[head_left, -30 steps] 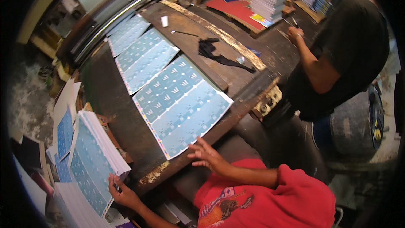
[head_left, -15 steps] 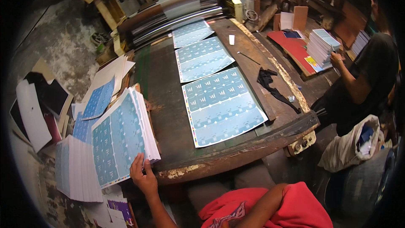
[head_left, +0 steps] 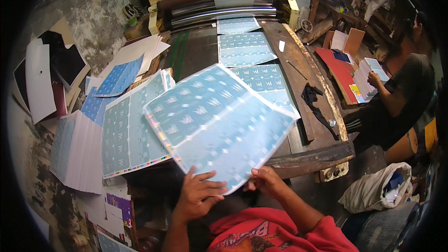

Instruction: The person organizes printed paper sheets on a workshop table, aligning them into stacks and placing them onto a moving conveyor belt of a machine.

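A large blue printed sheet (head_left: pixel 224 126) with a colour strip along one edge is held tilted in front of me, slightly blurred. My right hand (head_left: pixel 267 182) pinches its near right edge between thumb and fingers. Over the near left edge, close to the corner, my left hand (head_left: pixel 200 193) grips the paper with its fingers partly spread. Behind it a similar sheet (head_left: pixel 266 84) lies partly covered on the dark machine table (head_left: pixel 196 56). To the left stands a thick stack of matching sheets (head_left: pixel 133 130), its right part hidden by the held sheet.
Two more sheets lie in line toward the rollers (head_left: pixel 224 11). A second stack (head_left: pixel 77 154) leans at far left. A black cloth (head_left: pixel 315 107) and thin rod (head_left: pixel 297 71) lie on the table's right side. A co-worker (head_left: pixel 401 88) handles paper at right, behind a white sack (head_left: pixel 378 189).
My left hand has left the stack and moved right. My right hand has come into view, and a printed sheet is now raised between both hands. The view has turned left.
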`<state>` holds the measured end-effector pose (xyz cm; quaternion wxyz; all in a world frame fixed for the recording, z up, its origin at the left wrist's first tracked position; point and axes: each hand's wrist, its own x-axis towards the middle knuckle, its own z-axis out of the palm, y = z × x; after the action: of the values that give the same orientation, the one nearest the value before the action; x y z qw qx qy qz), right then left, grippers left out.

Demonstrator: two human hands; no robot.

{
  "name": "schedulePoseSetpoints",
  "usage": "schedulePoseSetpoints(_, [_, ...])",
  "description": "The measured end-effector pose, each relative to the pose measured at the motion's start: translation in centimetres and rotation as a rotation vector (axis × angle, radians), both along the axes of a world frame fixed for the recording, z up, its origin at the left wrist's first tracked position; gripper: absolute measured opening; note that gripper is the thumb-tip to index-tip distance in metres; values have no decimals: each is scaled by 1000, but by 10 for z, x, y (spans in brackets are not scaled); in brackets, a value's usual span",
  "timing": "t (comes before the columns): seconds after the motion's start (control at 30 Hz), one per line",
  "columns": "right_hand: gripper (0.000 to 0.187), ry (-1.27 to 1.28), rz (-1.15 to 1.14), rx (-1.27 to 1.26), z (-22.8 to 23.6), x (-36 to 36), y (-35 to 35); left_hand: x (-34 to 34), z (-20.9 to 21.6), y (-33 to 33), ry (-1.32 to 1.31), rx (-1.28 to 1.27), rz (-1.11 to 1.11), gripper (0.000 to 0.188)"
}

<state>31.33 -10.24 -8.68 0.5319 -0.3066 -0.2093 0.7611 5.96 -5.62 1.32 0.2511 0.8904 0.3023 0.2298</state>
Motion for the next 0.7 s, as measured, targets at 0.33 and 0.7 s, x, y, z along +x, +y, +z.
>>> schedulePoseSetpoints(0.33, [34, 53, -172, -403, -102, -8, -80, 82, -141, 204, -440, -490, 466, 66])
schedulePoseSetpoints(0.7, [56, 112, -113, -316, -76, 0, -51, 179, -198, 373, -106, -367, 600, 74])
